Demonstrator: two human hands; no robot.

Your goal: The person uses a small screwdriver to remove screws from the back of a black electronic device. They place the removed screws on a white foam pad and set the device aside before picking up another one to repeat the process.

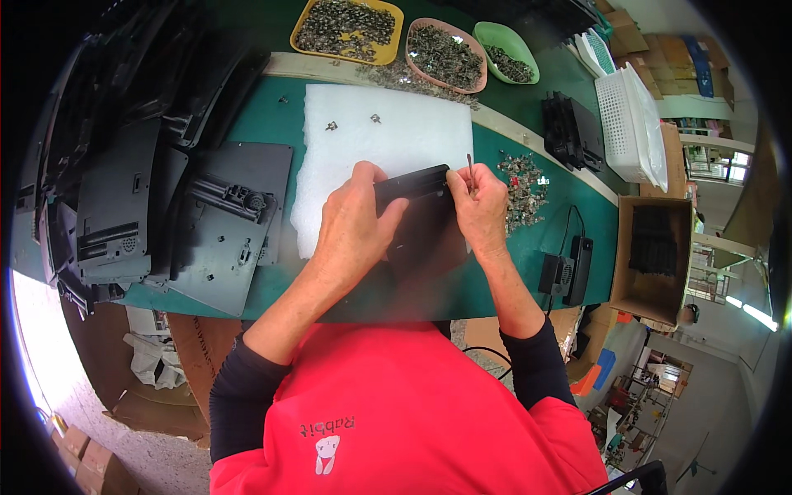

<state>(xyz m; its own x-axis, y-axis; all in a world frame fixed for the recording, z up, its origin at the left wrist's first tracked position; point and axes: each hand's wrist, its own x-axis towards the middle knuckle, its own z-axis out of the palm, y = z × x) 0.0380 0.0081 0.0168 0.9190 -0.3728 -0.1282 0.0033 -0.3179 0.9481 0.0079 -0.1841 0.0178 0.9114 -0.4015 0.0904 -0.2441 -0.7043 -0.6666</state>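
My left hand (355,219) is closed on the left side of a black plastic panel (425,243), its thumb lying across the face. The panel is tilted up, with its thick far edge above a white foam sheet (388,124). At the panel's far right corner, my right hand (482,206) pinches a thin rod-like tool (470,165) that points upward; its fingertips touch the corner. What lies under those fingertips is hidden. Two small metal clips (332,126) rest on the foam. Right of my right hand lies a loose heap of small metal parts (525,194).
Black panels (223,223) are stacked at the left. Along the back stand a yellow tray (398,41), a pink tray (410,31) and a green tray (532,66) of metal parts. A black power adapter (580,268), white basket (623,124) and cardboard box (652,299) are at the right.
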